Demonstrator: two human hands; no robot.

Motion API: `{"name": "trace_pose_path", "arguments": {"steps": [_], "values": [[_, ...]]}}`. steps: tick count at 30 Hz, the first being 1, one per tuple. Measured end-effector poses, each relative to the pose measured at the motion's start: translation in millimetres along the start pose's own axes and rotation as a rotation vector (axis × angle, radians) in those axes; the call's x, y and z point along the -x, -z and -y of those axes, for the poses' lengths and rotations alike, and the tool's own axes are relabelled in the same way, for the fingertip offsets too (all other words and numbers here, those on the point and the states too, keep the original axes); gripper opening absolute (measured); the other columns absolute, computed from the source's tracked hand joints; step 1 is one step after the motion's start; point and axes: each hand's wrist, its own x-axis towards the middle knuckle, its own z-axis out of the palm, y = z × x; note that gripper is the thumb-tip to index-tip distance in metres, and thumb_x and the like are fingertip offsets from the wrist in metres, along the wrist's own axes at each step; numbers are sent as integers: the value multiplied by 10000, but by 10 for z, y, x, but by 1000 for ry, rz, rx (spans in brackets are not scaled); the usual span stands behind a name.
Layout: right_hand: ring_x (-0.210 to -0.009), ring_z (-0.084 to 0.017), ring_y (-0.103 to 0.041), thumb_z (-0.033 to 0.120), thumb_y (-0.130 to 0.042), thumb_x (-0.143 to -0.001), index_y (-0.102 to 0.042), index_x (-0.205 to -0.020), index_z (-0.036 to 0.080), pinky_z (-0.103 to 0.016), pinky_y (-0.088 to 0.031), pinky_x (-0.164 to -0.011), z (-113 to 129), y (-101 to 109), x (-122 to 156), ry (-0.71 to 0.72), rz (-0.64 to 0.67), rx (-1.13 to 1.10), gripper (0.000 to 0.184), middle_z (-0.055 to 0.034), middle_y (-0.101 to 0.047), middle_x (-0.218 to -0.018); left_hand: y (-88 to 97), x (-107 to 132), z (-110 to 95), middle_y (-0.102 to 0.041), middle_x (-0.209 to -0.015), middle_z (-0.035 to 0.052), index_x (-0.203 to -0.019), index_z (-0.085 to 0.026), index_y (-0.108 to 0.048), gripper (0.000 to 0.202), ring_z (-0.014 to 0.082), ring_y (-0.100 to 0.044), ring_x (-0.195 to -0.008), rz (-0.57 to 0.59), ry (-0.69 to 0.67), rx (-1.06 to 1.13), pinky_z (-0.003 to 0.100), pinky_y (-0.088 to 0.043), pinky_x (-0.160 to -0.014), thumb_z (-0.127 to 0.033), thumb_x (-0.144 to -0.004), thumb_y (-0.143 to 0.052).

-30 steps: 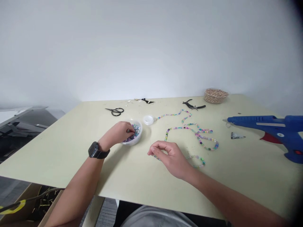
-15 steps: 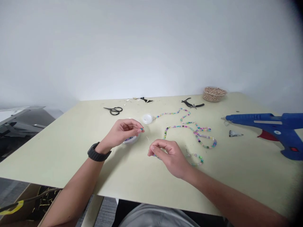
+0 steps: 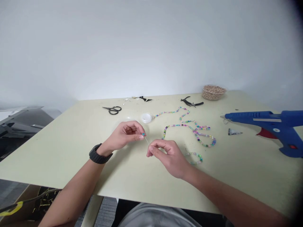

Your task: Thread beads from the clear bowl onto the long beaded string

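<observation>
Between thumb and forefinger, my left hand (image 3: 129, 135) pinches a small teal bead (image 3: 143, 134). My right hand (image 3: 167, 156) is closed on a thin pale string (image 3: 147, 141), whose free end reaches up to the bead; whether it passes through the hole I cannot tell. A long strand of multicoloured beads (image 3: 177, 126) winds over the table beyond my right hand and leads to a white spool (image 3: 146, 118). A clear container (image 3: 128, 118) is mostly hidden behind my left hand. By my right wrist lies a short loop of beads (image 3: 199, 157).
Scissors (image 3: 113, 110) lie at the back left of the table (image 3: 71, 151), with black scraps (image 3: 144, 99) nearby. Black pliers (image 3: 191, 102) and a tub of tan pellets (image 3: 213, 92) are at the back right. A blue glue gun (image 3: 267, 121) and a small cone-shaped piece (image 3: 234, 132) lie on the right.
My left hand has moved down and right, away from the bead container, bringing the bead to the tip of the string. My right hand has hardly moved.
</observation>
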Motion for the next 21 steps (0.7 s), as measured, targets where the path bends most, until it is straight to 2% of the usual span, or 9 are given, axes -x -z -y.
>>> {"name": "trace_pose_path", "arguments": {"steps": [3,8,21], "values": [[-795,-169,-658,292,-544,-995,-700,-776,195,-309,-475,-792,-3,0,0,6,6,-2,286,-20,-714,-781,-7,6,-2,-733,-841,58,-845,-143,-704,192,133,-677,-780,13,8,10,240,-551,-728,-246,-777,-851],[-795,-167,-660,289,-543,-999,-702,-779,194,-307,-474,-789,-14,-4,13,9,14,-1,287,-19,-714,-784,-17,1,-4,-733,-819,48,-831,-139,-704,188,113,-662,-720,21,31,33,224,-539,-694,-214,-760,-860],[-797,-167,-656,279,-543,-1000,-705,-786,182,-303,-468,-775,-16,1,-6,-8,19,-3,285,-21,-711,-785,-9,5,15,-713,-812,38,-849,-141,-718,168,106,-644,-733,54,18,16,217,-525,-701,-207,-773,-852]]}}
